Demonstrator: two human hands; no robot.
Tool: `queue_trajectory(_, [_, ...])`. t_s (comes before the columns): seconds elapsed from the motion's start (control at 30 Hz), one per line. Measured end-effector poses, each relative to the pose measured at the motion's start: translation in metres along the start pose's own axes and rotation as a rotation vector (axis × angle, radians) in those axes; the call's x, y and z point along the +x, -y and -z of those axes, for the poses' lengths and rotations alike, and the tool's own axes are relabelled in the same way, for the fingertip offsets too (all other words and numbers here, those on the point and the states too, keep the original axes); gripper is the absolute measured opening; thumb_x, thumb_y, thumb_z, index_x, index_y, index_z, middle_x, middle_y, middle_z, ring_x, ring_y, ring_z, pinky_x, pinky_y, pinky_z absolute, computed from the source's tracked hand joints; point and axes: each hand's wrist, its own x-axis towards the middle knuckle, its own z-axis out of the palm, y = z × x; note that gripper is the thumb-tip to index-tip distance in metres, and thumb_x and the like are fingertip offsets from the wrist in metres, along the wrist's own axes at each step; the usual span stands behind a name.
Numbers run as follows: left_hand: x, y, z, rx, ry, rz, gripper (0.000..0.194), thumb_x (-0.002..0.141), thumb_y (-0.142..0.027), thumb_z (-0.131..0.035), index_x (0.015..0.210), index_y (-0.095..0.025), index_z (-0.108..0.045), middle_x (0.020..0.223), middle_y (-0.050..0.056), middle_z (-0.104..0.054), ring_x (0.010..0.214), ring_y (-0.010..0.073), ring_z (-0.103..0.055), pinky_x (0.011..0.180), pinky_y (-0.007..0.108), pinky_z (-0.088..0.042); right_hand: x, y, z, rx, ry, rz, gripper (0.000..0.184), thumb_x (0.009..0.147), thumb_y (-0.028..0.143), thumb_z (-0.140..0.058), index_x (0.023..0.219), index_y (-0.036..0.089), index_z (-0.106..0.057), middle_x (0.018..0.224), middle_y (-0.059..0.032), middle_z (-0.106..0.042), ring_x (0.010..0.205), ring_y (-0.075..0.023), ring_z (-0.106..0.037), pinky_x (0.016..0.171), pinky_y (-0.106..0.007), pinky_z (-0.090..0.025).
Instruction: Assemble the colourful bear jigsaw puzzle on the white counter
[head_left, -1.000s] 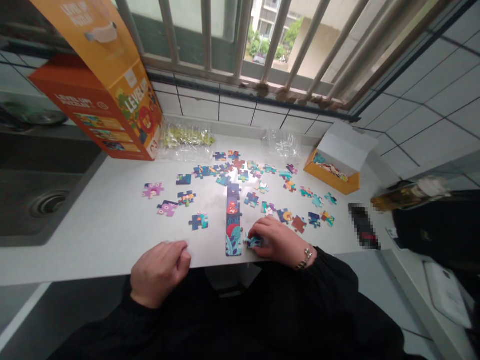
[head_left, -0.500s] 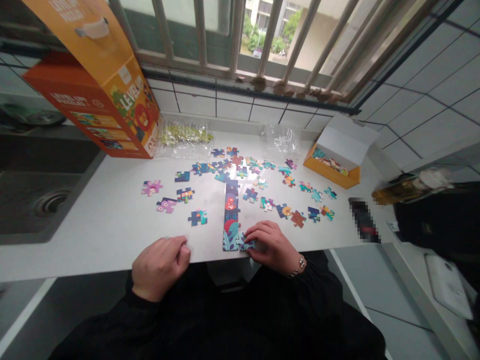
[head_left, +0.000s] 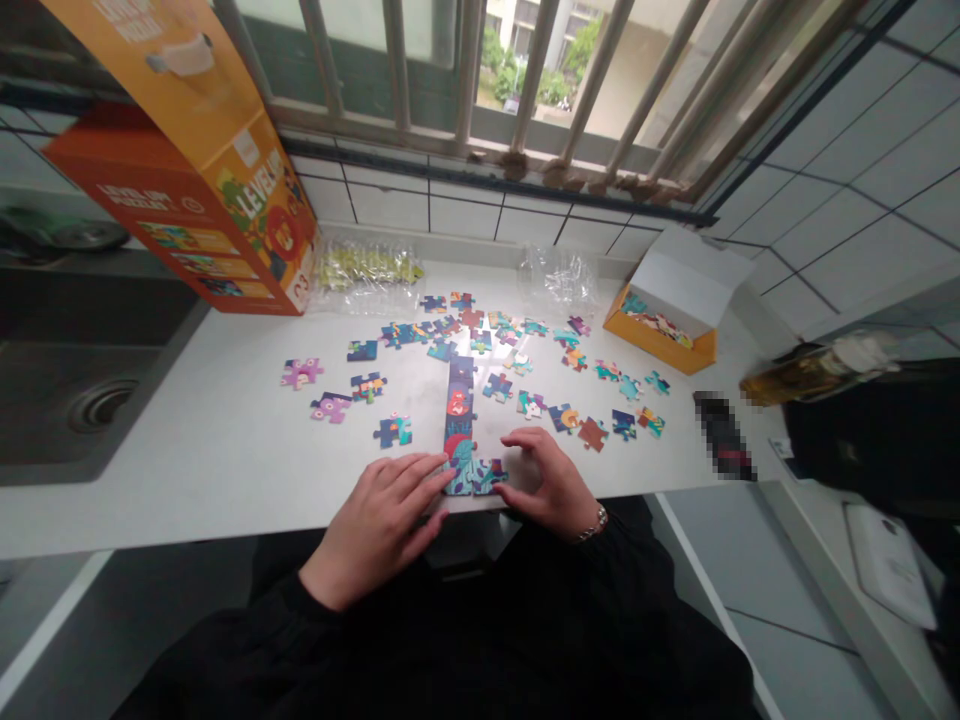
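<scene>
Left hand (head_left: pixel 379 530) and right hand (head_left: pixel 544 485) flank the jigsaw strip (head_left: pixel 460 430), fingers (head_left: pixel 427 475) open, apparently empty.

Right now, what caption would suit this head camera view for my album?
Left hand and right hand flank a jigsaw strip's end on a white counter.

This looks like a home kitchen. A metal sink (head_left: pixel 52 420) with a round drain (head_left: pixel 101 405) is set into the left of a white countertop (head_left: pixel 187 450). White wall tiles (head_left: pixel 847 150) with dark grout line the far and right sides, and a barred window (head_left: pixel 537 85) above the counter overlooks apartment buildings (head_left: pixel 517 15).
</scene>
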Motion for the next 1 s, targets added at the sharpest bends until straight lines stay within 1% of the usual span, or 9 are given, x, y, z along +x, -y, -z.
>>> queue_trajectory(0.07, [0.0070, -0.0041, -0.0032, -0.018, 0.033, -0.029, 0.045, 0.109, -0.031, -0.063, 0.153, -0.026, -0.061, 0.158, 0.010, -0.068, 0.140, 0.0300, -0.065, 0.113, 0.050, -0.051, 0.0014, 0.0008, 0.0020, 0.006, 0.006, -0.006, 0.060, 0.092, 0.034, -0.086, 0.144, 0.030, -0.058, 0.135, -0.0111, -0.069, 0.129, -0.0298, -0.066, 0.111, -0.049, -0.056])
queue_trajectory(0.2, [0.0127, -0.0065, -0.0050, -0.021, 0.059, -0.035, 0.043, 0.107, -0.032, -0.066, 0.151, -0.027, -0.065, 0.156, 0.009, -0.069, 0.140, 0.0298, -0.066, 0.113, 0.051, -0.051, 0.0066, 0.0017, 0.0035, -0.064, 0.166, 0.032, 0.067, 0.086, 0.037, -0.092, 0.143, 0.031, -0.058, 0.130, -0.0094, -0.073, 0.126, -0.0313, -0.066, 0.112, -0.052, -0.053])
queue_trajectory(0.27, [0.0130, -0.0065, -0.0048, -0.018, 0.058, -0.034, 0.043, 0.107, -0.031, -0.066, 0.150, -0.027, -0.066, 0.155, 0.009, -0.070, 0.139, 0.0299, -0.067, 0.113, 0.051, -0.051, 0.0078, 0.0010, 0.0026, -0.081, 0.202, 0.035, 0.065, 0.085, 0.036, -0.093, 0.141, 0.031, -0.060, 0.122, -0.0072, -0.075, 0.122, -0.0304, -0.067, 0.109, -0.052, -0.053])
queue_trajectory(0.4, [0.0121, -0.0062, -0.0064, 0.009, 0.061, -0.055, 0.041, 0.108, -0.033, -0.065, 0.149, -0.029, -0.066, 0.155, 0.010, -0.070, 0.138, 0.0305, -0.066, 0.111, 0.051, -0.051, 0.0065, -0.0005, 0.0003, -0.091, 0.179, 0.006, 0.055, 0.086, 0.034, -0.093, 0.133, 0.031, -0.064, 0.116, -0.0052, -0.078, 0.115, -0.0291, -0.069, 0.105, -0.050, -0.054])
queue_trajectory(0.5, [0.0119, -0.0063, -0.0084, 0.026, 0.064, -0.062, 0.040, 0.109, -0.034, -0.064, 0.149, -0.031, -0.065, 0.155, 0.009, -0.069, 0.139, 0.0306, -0.065, 0.112, 0.052, -0.049, 0.0058, -0.0006, -0.0002, -0.105, 0.177, 0.019, 0.050, 0.087, 0.034, -0.092, 0.129, 0.031, -0.067, 0.115, -0.0048, -0.079, 0.114, -0.0287, -0.070, 0.104, -0.050, -0.054])
queue_trajectory(0.67, [0.0119, -0.0068, -0.0085, 0.035, 0.062, -0.066, 0.039, 0.110, -0.035, -0.062, 0.149, -0.031, -0.065, 0.153, 0.010, -0.070, 0.136, 0.0301, -0.065, 0.113, 0.053, -0.048, 0.0068, -0.0003, 0.0002, -0.097, 0.174, 0.043, 0.044, 0.091, 0.036, -0.090, 0.128, 0.032, -0.067, 0.117, -0.0040, -0.080, 0.115, -0.0277, -0.069, 0.104, -0.048, -0.052])
queue_trajectory(0.77, [0.0107, -0.0065, -0.0086, 0.036, 0.060, -0.067, 0.041, 0.110, -0.034, -0.063, 0.150, -0.031, -0.064, 0.154, 0.009, -0.069, 0.136, 0.0299, -0.065, 0.113, 0.053, -0.047, 0.0069, 0.0004, 0.0006, -0.092, 0.176, 0.038, 0.041, 0.092, 0.035, -0.088, 0.129, 0.033, -0.068, 0.115, -0.0029, -0.080, 0.114, -0.0268, -0.069, 0.104, -0.047, -0.052])
queue_trajectory(0.87, [0.0095, -0.0062, -0.0092, 0.031, 0.067, -0.068, 0.040, 0.110, -0.034, -0.064, 0.149, -0.028, -0.065, 0.156, 0.010, -0.068, 0.139, 0.0303, -0.064, 0.114, 0.053, -0.046, 0.0056, 0.0003, 0.0006, -0.100, 0.181, 0.039, 0.040, 0.092, 0.033, -0.088, 0.127, 0.033, -0.069, 0.115, -0.0022, -0.080, 0.113, -0.0263, -0.069, 0.103, -0.047, -0.052])
queue_trajectory(1.0, [0.0099, -0.0062, -0.0096, 0.013, 0.069, -0.053, 0.038, 0.109, -0.036, -0.065, 0.145, -0.024, -0.066, 0.158, 0.010, -0.068, 0.141, 0.0297, -0.064, 0.116, 0.052, -0.045, 0.0032, -0.0027, -0.0010, -0.134, 0.187, 0.058, 0.038, 0.094, 0.035, -0.088, 0.127, 0.033, -0.070, 0.116, -0.0022, -0.081, 0.115, -0.0273, -0.068, 0.104, -0.047, -0.051])
